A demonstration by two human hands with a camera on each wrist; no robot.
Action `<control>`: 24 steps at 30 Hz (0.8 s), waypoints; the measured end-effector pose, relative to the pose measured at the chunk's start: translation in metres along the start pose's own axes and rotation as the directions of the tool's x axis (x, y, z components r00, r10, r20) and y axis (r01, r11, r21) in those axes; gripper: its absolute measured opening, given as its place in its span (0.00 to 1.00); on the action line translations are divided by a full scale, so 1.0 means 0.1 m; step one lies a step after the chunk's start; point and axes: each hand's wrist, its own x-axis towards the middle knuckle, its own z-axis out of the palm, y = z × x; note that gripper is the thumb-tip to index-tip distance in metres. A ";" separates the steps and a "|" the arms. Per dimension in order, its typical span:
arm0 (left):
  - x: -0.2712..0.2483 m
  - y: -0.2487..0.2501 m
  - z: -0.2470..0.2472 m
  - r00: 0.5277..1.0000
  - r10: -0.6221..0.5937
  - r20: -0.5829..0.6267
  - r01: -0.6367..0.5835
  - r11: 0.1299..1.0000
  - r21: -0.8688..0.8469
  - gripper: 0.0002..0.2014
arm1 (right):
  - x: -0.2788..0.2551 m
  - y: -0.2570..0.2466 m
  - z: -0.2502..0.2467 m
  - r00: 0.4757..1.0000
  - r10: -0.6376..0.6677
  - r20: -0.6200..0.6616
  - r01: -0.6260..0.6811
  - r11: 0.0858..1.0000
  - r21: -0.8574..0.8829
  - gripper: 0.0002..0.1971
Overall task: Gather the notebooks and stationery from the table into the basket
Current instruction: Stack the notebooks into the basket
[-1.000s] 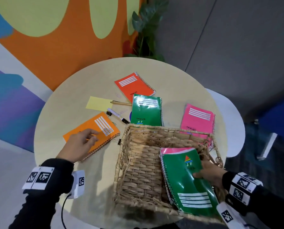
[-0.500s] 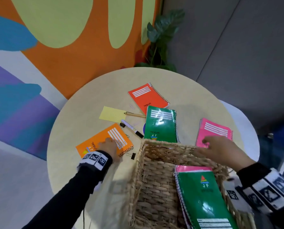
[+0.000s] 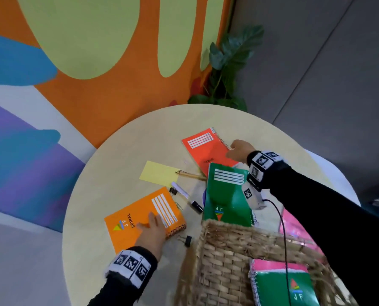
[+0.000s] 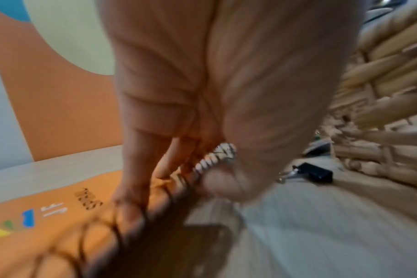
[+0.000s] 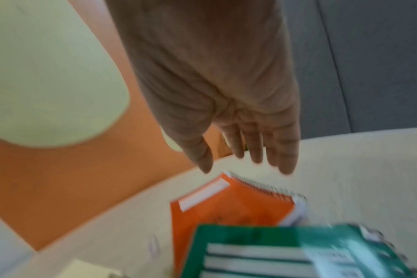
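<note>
My left hand [image 3: 153,227] lies on the orange spiral notebook [image 3: 133,219] at the table's front left. In the left wrist view its fingers [image 4: 141,169] press the cover while the thumb hooks the spiral edge, gripping the notebook [image 4: 48,225]. My right hand [image 3: 237,149] is stretched to the far side of the red notebook [image 3: 206,151], fingers [image 5: 281,154] straight and holding nothing, just above its spiral edge [image 5: 226,203]. A green notebook [image 3: 226,195] lies between the red one and the wicker basket [image 3: 228,250]. Inside the basket are a green notebook [image 3: 285,288] and a pink one [image 3: 276,265].
On the round table [image 3: 117,162] also lie a yellow note [image 3: 158,173], a pencil [image 3: 190,174], a marker [image 3: 186,196], a black binder clip [image 3: 187,240] by the basket, and a pink notebook [image 3: 292,226] under my right sleeve. A potted plant [image 3: 228,69] stands behind.
My right hand let go of the green notebook in the basket, passed over the pink notebook and reached out to the red one. The left hand stayed on the orange notebook.
</note>
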 end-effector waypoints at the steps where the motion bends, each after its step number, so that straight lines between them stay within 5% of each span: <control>1: -0.02 0.00 0.00 1.000 0.000 -0.001 0.000 1.000 0.002 0.41 | 0.17 0.00 0.09 0.999 0.031 -0.025 -0.032 0.999 -0.034 0.25; 5: -0.03 -0.05 -0.09 0.999 0.032 0.029 -0.031 0.999 -0.030 0.42 | 0.70 0.16 0.46 0.958 0.265 -0.109 -0.269 0.963 -0.017 0.22; 9: -0.03 -0.17 -0.20 0.995 0.081 0.064 -0.075 0.994 -0.084 0.42 | 0.86 0.28 0.41 0.976 0.205 0.075 -0.207 0.978 0.016 0.20; 12: -0.06 -0.24 -0.26 0.995 0.095 -0.022 -0.097 0.991 -0.087 0.37 | 0.84 0.28 0.34 0.983 0.182 0.026 -0.182 0.983 0.026 0.12; 14: -0.12 -0.30 -0.30 0.984 0.074 -0.164 -0.093 0.989 -0.112 0.34 | 0.81 0.26 0.29 0.994 0.093 -0.057 -0.080 0.978 0.194 0.05; 19: -0.38 -0.45 -0.66 0.856 -0.010 -0.516 -0.090 0.982 -0.167 0.31 | 0.41 0.17 0.00 0.913 -0.062 -0.402 0.198 0.931 0.306 0.06; 24: -0.78 -0.44 -1.09 0.581 0.071 -0.811 -0.227 0.971 -0.078 0.35 | -0.38 0.14 -0.62 0.736 -0.149 -0.661 0.422 0.864 0.275 0.07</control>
